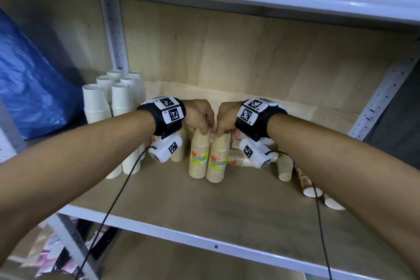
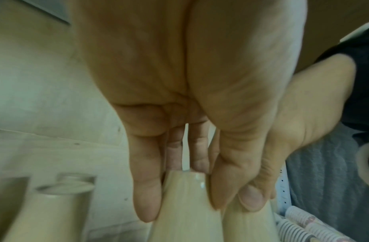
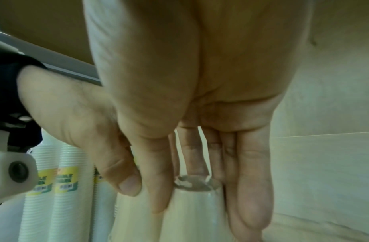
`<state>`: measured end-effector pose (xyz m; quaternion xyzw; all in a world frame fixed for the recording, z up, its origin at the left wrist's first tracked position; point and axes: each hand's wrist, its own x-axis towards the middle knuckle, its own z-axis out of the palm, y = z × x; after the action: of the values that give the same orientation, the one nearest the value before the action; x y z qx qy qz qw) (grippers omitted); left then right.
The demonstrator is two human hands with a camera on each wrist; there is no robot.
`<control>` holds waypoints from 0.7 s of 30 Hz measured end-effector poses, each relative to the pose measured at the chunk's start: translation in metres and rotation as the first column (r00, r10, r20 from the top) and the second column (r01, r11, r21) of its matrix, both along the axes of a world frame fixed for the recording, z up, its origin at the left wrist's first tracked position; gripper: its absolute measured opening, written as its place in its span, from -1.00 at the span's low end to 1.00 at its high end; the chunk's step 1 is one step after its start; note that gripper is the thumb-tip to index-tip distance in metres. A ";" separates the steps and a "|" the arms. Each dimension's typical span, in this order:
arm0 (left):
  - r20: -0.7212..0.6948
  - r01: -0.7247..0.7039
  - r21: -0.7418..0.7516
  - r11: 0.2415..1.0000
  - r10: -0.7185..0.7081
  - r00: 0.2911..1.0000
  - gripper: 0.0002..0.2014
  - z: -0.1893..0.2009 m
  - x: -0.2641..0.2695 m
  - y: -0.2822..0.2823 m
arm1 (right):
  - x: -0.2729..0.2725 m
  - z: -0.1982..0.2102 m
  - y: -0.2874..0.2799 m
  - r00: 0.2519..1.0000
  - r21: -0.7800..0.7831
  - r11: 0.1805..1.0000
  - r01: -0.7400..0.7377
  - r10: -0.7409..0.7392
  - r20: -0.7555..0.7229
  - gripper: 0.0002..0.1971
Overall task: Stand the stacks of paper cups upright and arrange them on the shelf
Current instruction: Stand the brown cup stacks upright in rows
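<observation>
We see 2 tan cup stacks standing side by side on the shelf. The left hand grips the top of the left tan stack. The right hand grips the top of the right tan stack. White cup stacks stand left of the tan stacks. More cups lie right of them.

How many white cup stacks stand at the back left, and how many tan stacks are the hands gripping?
White stacks: 6
Tan stacks, one in the left hand, one in the right hand: 2
Total: 8
Other stacks, partly hidden, are left out.
</observation>
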<state>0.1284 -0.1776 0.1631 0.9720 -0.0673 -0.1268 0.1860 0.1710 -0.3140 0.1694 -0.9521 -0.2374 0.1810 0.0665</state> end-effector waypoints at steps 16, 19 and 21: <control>0.076 -0.227 0.126 0.966 0.219 0.973 -0.74 -0.003 -0.029 0.077 | -0.021 -0.012 0.080 0.984 0.114 0.981 -0.159 0.147 0.104 -0.64; 0.067 -0.235 0.097 0.967 0.229 0.971 -0.74 -0.008 -0.034 0.086 | -0.023 -0.016 0.090 0.984 0.138 0.976 -0.169 0.158 0.087 -0.64; 0.065 -0.241 0.096 0.966 0.236 0.970 -0.75 -0.011 -0.037 0.091 | -0.024 -0.019 0.096 0.980 0.143 0.971 -0.191 0.181 0.082 -0.65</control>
<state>0.0914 -0.0868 0.1518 0.9844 0.0518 -0.0808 0.1478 0.1470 -0.2178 0.1502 -0.9236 -0.3405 0.1355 0.1126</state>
